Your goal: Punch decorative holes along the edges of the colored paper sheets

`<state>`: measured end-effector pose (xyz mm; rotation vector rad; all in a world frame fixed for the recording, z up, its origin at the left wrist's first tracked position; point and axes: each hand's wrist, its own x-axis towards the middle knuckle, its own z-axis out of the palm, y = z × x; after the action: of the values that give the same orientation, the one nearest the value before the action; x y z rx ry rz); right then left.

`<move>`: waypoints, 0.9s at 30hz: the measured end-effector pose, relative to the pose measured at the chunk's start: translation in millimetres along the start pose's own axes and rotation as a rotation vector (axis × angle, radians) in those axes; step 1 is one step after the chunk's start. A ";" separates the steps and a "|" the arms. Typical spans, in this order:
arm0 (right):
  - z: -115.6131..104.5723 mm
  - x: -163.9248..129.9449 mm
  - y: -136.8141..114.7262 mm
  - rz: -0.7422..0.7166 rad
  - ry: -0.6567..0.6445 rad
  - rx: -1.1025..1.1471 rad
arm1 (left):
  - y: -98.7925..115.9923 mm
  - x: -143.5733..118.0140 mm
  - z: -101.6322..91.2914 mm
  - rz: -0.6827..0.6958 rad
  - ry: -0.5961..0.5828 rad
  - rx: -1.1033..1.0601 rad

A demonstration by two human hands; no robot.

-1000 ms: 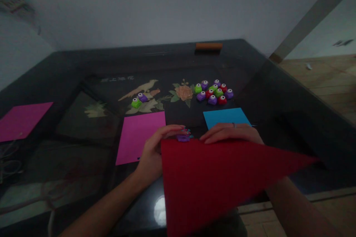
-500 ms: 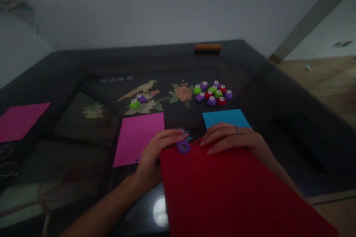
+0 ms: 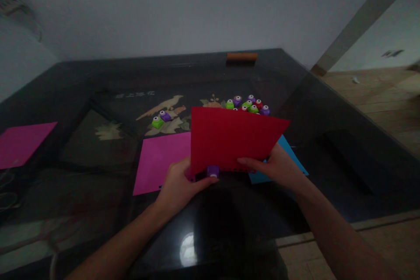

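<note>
One head-worn camera is looking forward and down from above the near edge of the table [image 3: 288, 96]. It is sitting close over the left hand [image 3: 177, 183] and right hand [image 3: 280, 166], facing the far edge and the wall [image 3: 164, 13] behind it, and taking in both far corners.

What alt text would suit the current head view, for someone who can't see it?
A raised red sheet is held over a dark glossy table: the left hand grips a small purple piece at its lower edge, the right hand holds it further along. Nearby lie pink sheets, a blue sheet and small green, purple and red eye-topped pieces.
</note>
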<state>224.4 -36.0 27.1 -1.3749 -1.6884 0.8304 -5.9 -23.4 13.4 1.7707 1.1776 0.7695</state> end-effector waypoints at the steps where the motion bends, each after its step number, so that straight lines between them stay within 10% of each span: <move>1: -0.9 0.5 1.4 -0.001 -0.015 0.000 | 0.8 0.0 -0.3 0.004 -0.009 0.005; 27: -18.1 6.8 15.1 -0.003 -0.136 -0.083 | -0.1 -1.9 5.1 0.022 -0.157 0.078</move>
<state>246.7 -26.2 23.8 -1.3976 -1.8470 0.8786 -2.4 -26.7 11.0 1.8745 1.0975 0.5920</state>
